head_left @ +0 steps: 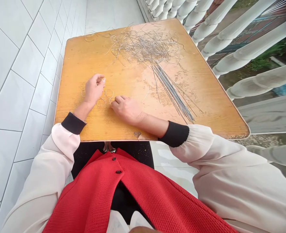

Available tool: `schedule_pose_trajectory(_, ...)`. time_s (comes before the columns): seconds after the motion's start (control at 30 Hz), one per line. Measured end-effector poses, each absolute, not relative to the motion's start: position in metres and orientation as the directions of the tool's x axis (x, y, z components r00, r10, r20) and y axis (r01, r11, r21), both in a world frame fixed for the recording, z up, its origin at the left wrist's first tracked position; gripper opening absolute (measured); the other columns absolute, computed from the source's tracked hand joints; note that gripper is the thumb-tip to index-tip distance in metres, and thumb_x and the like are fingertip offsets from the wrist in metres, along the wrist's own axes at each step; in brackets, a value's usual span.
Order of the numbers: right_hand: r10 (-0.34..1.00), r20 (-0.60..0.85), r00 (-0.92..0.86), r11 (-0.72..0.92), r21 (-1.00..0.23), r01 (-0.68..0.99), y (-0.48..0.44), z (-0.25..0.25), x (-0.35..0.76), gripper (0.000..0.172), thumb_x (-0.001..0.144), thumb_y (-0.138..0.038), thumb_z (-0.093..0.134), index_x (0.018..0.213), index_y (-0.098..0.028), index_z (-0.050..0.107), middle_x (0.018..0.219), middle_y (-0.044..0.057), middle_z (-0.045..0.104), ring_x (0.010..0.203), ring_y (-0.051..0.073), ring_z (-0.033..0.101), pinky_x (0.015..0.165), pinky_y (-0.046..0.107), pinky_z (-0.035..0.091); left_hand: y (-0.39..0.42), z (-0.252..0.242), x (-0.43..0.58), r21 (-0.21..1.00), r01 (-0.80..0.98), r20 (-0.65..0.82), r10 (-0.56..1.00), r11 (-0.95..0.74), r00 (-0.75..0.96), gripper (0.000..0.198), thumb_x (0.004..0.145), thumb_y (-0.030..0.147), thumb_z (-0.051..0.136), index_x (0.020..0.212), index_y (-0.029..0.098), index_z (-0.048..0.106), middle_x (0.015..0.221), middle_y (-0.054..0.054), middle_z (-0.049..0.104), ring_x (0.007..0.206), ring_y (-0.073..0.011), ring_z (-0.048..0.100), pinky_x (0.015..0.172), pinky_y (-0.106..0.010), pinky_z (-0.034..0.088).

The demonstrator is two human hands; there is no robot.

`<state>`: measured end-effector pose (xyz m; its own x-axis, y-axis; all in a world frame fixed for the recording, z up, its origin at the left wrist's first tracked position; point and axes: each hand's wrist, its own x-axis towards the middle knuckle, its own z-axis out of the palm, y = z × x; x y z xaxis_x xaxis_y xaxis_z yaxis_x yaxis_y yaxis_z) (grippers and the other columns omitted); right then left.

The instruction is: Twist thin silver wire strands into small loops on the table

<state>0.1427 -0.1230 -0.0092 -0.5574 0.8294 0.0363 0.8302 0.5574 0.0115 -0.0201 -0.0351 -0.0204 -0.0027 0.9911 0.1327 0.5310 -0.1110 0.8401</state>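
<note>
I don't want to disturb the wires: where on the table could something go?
Bare table: beyond the left hand, left of the wire tangle; and along the right edge, right of the straight wires. Crowded: the far middle, and around the left hand, where wire loops lie.

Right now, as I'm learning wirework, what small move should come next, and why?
Perhaps bring the left hand onto the wire loops to steady them: the right hand is at their right side, while the left fingertips show beyond them.
</note>
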Motion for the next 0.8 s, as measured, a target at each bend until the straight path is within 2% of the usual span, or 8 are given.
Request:
schedule_pose_trajectory(0.17, 0.824, 0.08, -0.56, 0.565, -0.051, 0.824, -0.124, -0.015, 0.141, 0.034, 0.108, -0.023, 0.046, 0.11, -0.011, 0.078, 0.108, 0.019, 0.076, 0.092, 0.027, 0.065, 0.071, 0.035, 0.042, -0.037, -0.019, -0.017, 0.852, 0.513, 0.125, 0.992, -0.105, -0.005, 0.016, 0.105, 0.023, 0.057, 0.117, 0.021, 0.067, 0.114, -0.006, 0.079, 0.095, -0.0136, 0.078, 0.071, -0.019, 0.059)
schedule_pose_trajectory(0.27, 0.842, 0.153, -0.517, 0.538, -0.192, 0.821, -0.125, -0.016, 0.152, 0.034, 0.106, -0.031, 0.053, 0.116, -0.011, 0.079, 0.114, 0.019, 0.076, 0.093, 0.027, 0.069, 0.074, 0.035, 0.046, -0.037, -0.017, -0.016, 0.862, 0.496, 0.123, 0.992, -0.101, -0.013, 0.016, 0.105, 0.022, 0.057, 0.116, 0.022, 0.067, 0.114, -0.007, 0.079, 0.096, -0.0139, 0.078, 0.072, -0.02, 0.059)
schedule_pose_trajectory(0.37, 0.881, 0.228, -0.415, 0.472, -0.351, 0.809, -0.117, -0.012, 0.172, 0.032, 0.103, -0.025, 0.053, 0.118, -0.016, 0.08, 0.117, 0.016, 0.077, 0.09, 0.025, 0.071, 0.08, 0.037, 0.051, -0.034, -0.013, -0.017, 0.863, 0.493, 0.136, 0.991, -0.11, -0.017, 0.017, 0.104, 0.019, 0.055, 0.113, 0.023, 0.07, 0.115, -0.005, 0.08, 0.097, -0.0142, 0.078, 0.08, -0.023, 0.061)
schedule_pose_trajectory(0.43, 0.891, 0.238, -0.386, 0.452, -0.407, 0.794, -0.106, -0.009, 0.186, 0.033, 0.101, -0.022, 0.052, 0.119, -0.02, 0.08, 0.121, 0.015, 0.077, 0.096, 0.027, 0.071, 0.086, 0.041, 0.053, -0.032, -0.007, -0.02, 0.846, 0.52, 0.145, 0.989, -0.122, -0.004, 0.019, 0.102, 0.017, 0.056, 0.11, 0.024, 0.072, 0.114, -0.004, 0.08, 0.1, -0.0154, 0.078, 0.085, -0.026, 0.062)
schedule_pose_trajectory(0.53, 0.818, 0.24, -0.523, 0.574, -0.399, 0.715, -0.088, -0.008, 0.195, 0.035, 0.096, -0.028, 0.062, 0.128, -0.024, 0.077, 0.137, 0.014, 0.073, 0.116, 0.032, 0.068, 0.099, 0.048, 0.052, -0.033, 0.005, -0.027, 0.802, 0.575, 0.164, 0.985, -0.16, 0.045, 0.02, 0.099, 0.016, 0.059, 0.102, 0.029, 0.074, 0.115, -0.001, 0.08, 0.107, -0.0176, 0.076, 0.09, -0.029, 0.061)
schedule_pose_trajectory(0.63, 0.701, 0.241, -0.671, 0.706, -0.37, 0.604, -0.079, -0.018, 0.19, 0.043, 0.094, -0.037, 0.068, 0.133, -0.021, 0.074, 0.142, 0.016, 0.07, 0.129, 0.036, 0.061, 0.108, 0.054, 0.047, -0.041, 0.013, -0.034, 0.769, 0.609, 0.195, 0.979, -0.195, 0.067, 0.019, 0.098, 0.011, 0.061, 0.099, 0.025, 0.073, 0.113, -0.003, 0.081, 0.107, -0.0174, 0.076, 0.097, -0.03, 0.059)
schedule_pose_trajectory(0.8, 0.726, 0.238, -0.645, 0.687, -0.29, 0.667, -0.084, -0.035, 0.179, 0.046, 0.098, -0.042, 0.063, 0.135, -0.016, 0.074, 0.142, 0.018, 0.07, 0.129, 0.039, 0.058, 0.111, 0.056, 0.043, -0.046, -0.005, -0.043, 0.749, 0.611, 0.23, 0.966, -0.254, 0.12, 0.015, 0.094, 0.008, 0.066, 0.103, 0.019, 0.071, 0.112, -0.006, 0.08, 0.109, -0.0181, 0.077, 0.105, -0.032, 0.058)
